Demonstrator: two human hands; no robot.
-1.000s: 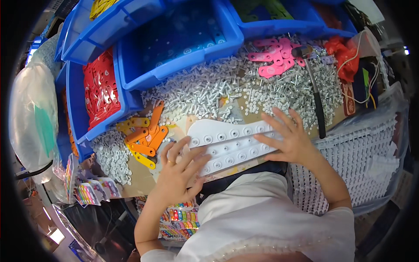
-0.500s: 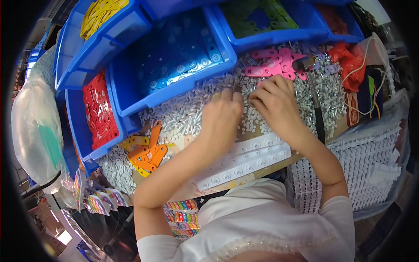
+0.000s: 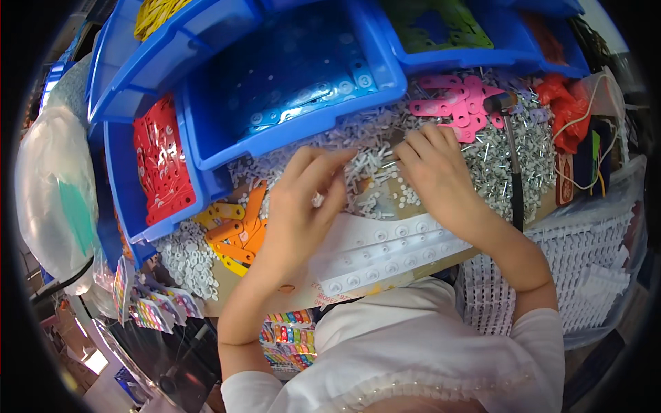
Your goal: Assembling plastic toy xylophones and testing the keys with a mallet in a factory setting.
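My left hand (image 3: pixel 303 199) hangs over the left part of a pile of small white plastic pegs (image 3: pixel 372 158). Its thumb and index finger are apart, and I see nothing held between them. My right hand (image 3: pixel 437 179) is at the pile's right part, its fingers bent together at the tips; whatever they may hold is too small to make out. Below both hands lies a long white plastic strip with rows of round studs (image 3: pixel 385 255). Flat orange pieces with holes (image 3: pixel 241 234) lie left of my left hand. Pink ones (image 3: pixel 461 103) lie beyond my right hand.
Blue bins hold blue pieces (image 3: pixel 310 100), red pieces (image 3: pixel 163 165), green pieces (image 3: pixel 441 27) and yellow pieces (image 3: pixel 157 17). A hammer (image 3: pixel 515 165) lies on metal pins to the right. White rings (image 3: pixel 186 261) sit at left. A bag of white parts (image 3: pixel 571 268) stands at lower right.
My left hand has moved left and back toward me, away from my right hand, and its fingers have spread. My right hand stays by the pegs. The whole view has shifted slightly.
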